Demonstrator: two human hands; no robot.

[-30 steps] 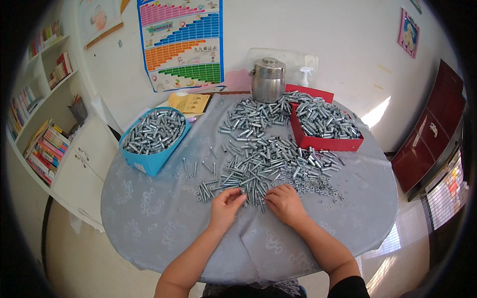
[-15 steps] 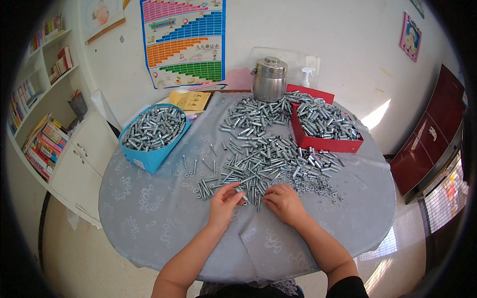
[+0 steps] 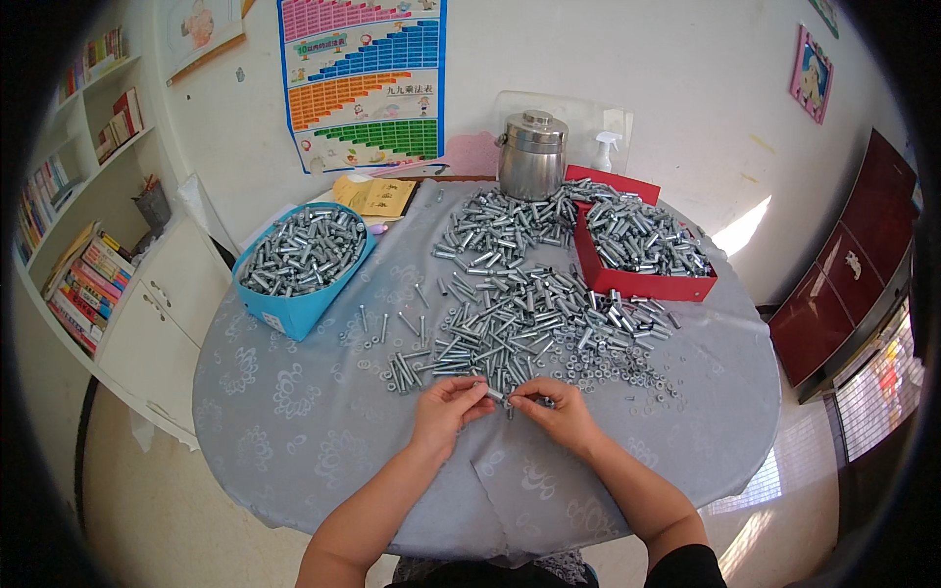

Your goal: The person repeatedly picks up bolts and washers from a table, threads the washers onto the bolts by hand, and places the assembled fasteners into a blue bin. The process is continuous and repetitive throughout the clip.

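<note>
My left hand (image 3: pixel 446 410) and my right hand (image 3: pixel 556 410) meet at the near edge of a big pile of silver bolts (image 3: pixel 529 318) spread over the round table. Together they pinch one bolt (image 3: pixel 498 394) between their fingertips, the left hand at one end and the right at the other. Small nuts and washers (image 3: pixel 613 365) lie scattered just right of my right hand.
A blue box (image 3: pixel 299 260) full of bolts stands at the left, a red box (image 3: pixel 637 245) full of bolts at the back right. A steel canister (image 3: pixel 532 155) and a spray bottle (image 3: pixel 608 152) stand by the wall. The grey patterned tablecloth (image 3: pixel 294 412) covers the table. Shelves with books (image 3: pixel 78 265) are at far left.
Both hands have drawn together at the pile's near edge and now pinch a single bolt between them; earlier they rested flatter on the bolts.
</note>
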